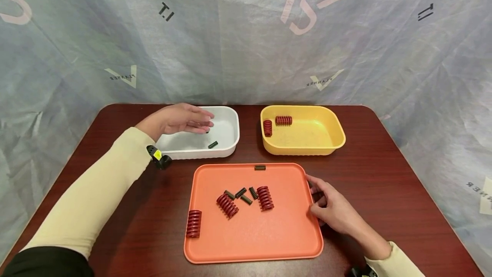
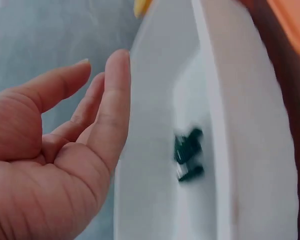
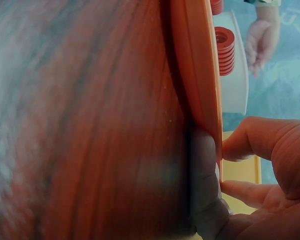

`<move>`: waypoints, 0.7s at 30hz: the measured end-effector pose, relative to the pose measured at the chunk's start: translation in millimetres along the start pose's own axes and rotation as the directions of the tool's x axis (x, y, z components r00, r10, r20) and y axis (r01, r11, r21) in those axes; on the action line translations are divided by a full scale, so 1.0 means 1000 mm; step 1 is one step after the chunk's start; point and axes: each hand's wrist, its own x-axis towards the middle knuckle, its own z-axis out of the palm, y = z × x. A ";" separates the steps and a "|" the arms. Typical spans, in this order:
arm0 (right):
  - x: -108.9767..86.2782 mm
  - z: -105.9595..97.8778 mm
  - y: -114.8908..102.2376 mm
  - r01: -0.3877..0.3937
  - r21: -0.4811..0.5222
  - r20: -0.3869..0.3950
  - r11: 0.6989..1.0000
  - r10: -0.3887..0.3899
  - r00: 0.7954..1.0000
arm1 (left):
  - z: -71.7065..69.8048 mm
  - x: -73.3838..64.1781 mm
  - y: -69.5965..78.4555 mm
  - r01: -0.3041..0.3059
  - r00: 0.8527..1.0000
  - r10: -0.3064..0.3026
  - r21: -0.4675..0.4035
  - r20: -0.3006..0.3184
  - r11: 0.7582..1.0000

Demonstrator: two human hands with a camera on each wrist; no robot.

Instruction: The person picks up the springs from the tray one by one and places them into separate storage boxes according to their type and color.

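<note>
My left hand (image 1: 184, 118) hovers over the white bin (image 1: 230, 151), fingers loosely extended and nothing between them. In the left wrist view, small dark green springs (image 2: 188, 150) lie on the bin's floor below the fingers. My right hand (image 1: 333, 208) grips the right edge of the orange tray (image 1: 284, 234), thumb on the rim and fingers beneath it, as the right wrist view shows. On the tray lie large red springs, one at the left edge (image 1: 194, 224) and two near the middle (image 1: 265, 198), among several small dark springs (image 1: 241, 192). Another small spring (image 1: 260, 167) rests by the far rim.
A yellow bin (image 1: 303, 151) stands at the back right, with two red springs (image 1: 283, 120) in its left part. Both bins sit behind the tray on the dark red table (image 1: 369, 161). A printed grey sheet (image 1: 246, 46) hangs right behind the table.
</note>
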 end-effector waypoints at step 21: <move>-0.001 0.000 0.000 0.019 0.009 0.007 1.000 -0.019 1.000 | 0.131 0.001 -0.016 -0.168 0.964 0.151 0.063 0.218 0.984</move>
